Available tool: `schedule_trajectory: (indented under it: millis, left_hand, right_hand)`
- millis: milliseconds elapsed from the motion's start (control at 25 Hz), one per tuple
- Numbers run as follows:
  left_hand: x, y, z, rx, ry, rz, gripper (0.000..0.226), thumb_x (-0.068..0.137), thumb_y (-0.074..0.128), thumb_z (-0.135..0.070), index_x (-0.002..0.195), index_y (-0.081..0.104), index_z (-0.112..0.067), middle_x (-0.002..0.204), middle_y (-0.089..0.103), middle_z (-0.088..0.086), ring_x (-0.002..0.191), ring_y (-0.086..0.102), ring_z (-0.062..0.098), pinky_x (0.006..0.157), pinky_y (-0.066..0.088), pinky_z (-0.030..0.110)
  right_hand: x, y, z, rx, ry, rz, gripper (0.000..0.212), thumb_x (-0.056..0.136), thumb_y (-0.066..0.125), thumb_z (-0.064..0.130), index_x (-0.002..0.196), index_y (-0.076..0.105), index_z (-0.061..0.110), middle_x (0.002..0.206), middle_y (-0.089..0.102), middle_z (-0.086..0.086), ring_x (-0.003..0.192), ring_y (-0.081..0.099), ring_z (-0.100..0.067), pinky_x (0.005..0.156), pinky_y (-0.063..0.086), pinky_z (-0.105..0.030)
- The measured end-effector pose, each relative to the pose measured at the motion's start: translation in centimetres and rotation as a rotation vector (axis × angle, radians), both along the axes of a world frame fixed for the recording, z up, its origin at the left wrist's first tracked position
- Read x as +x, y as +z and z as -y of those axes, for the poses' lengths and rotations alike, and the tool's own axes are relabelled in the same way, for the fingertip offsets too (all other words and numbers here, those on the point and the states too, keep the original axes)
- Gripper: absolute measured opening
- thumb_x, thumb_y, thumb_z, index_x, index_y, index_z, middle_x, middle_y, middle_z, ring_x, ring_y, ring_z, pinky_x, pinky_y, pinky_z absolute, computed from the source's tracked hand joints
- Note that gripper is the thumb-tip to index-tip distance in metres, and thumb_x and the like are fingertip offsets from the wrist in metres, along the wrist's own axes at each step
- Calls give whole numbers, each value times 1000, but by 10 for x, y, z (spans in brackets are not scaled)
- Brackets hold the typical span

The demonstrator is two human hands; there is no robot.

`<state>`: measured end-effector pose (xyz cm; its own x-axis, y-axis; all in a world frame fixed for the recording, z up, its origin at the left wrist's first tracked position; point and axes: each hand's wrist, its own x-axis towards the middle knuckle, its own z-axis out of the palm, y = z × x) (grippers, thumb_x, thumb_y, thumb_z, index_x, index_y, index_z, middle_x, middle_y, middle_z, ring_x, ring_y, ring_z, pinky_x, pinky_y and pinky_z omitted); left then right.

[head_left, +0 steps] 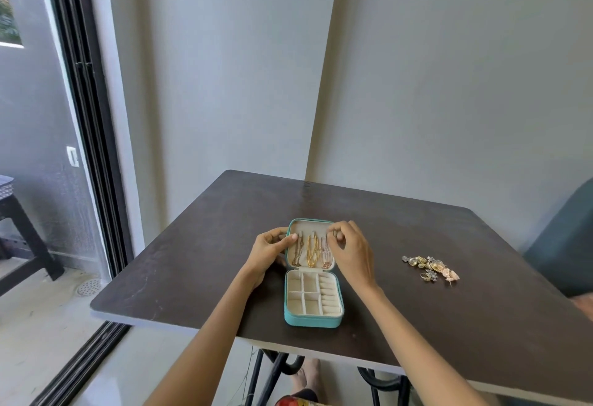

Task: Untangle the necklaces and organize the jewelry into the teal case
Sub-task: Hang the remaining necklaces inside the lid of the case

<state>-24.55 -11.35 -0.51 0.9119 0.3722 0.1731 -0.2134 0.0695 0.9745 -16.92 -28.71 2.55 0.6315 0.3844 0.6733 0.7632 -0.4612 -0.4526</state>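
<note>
The teal case (313, 320) lies open near the front-middle of the dark table (192, 261), its lid (309, 224) tipped back away from the person. Three necklaces hang side by side inside that lid: a bronze-toned chain (298, 253) on the left, a bright gold chain (312, 253) in the middle, and a rose-pink chain (326, 256) on the right. They run straight down and apart from one another, so the untangling looks done. The lower tray's cream compartments (309, 293) appear to hold nothing yet.

The left hand (269, 248) grips the lid's left edge, thumb lying across the lining just beside the bronze chain — steadying it, I'd say. The right hand (348, 246) has its fingers curled in at the top of the pink chain; it seems to be pinching the chain at its hook, though the fingertips hide the exact contact.

So the step in hand is seating the last necklace. Off to the right, well apart from the case, a small heap of earrings and rings (431, 267) waits on the table. The next move calls for letting go gently so the chain stays hooked, then reaching across for those small pieces — fiddly things, best picked up singly and dropped into separate compartments.
</note>
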Motion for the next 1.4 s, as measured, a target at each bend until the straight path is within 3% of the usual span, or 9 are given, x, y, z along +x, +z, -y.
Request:
schedule_trajectory:
  millis: [280, 440, 680, 1000, 1280, 1400]
  left_hand:
    - [33, 1, 20, -26, 90, -8, 18, 87, 65, -21, 101, 69, -11, 81, 74, 2, 62, 68, 12, 44, 51, 21]
    - [44, -1, 27, -9, 99, -8, 18, 87, 65, -23, 102, 69, -13, 83, 74, 4, 62, 68, 15, 45, 51, 21]
    - [46, -1, 25, 6, 76, 18, 19, 87, 65, -24, 103, 69, -15, 88, 74, 5, 69, 70, 15, 46, 52, 21]
    - [49, -4, 21, -4, 53, 21, 21, 87, 64, -23, 105, 68, -15, 90, 74, 6, 72, 71, 18, 49, 54, 24]
    - [49, -5, 22, -19, 37, 38, 19, 86, 64, -22, 104, 68, -16, 90, 74, 5, 74, 71, 19, 51, 56, 26]
    - [48, -5, 21, -22, 36, 36, 20, 86, 64, -22, 105, 68, -16, 92, 74, 5, 77, 72, 21, 54, 57, 26]
  right_hand:
    - [13, -19, 44, -160, -54, 43, 23, 83, 58, 2, 94, 72, 17, 81, 49, 5, 68, 47, -6, 53, 33, -10]
    - [19, -25, 47, -234, -68, 86, 35, 81, 54, -8, 98, 72, 16, 83, 49, 0, 68, 48, -11, 53, 36, -15]
    - [19, -23, 45, -262, -51, 165, 31, 77, 60, -9, 88, 71, 19, 76, 47, -1, 66, 48, -13, 49, 37, -19]
    - [17, -24, 45, -279, -69, 187, 29, 76, 62, -7, 87, 70, 18, 79, 53, 1, 70, 53, -16, 49, 51, -27]
    - [19, -26, 45, -267, -81, 213, 30, 74, 63, -7, 90, 68, 17, 79, 54, 2, 69, 53, -14, 49, 49, -22]
    - [20, -27, 45, -272, -85, 225, 29, 71, 65, -8, 82, 69, 18, 77, 54, 3, 69, 53, -14, 48, 46, -20]
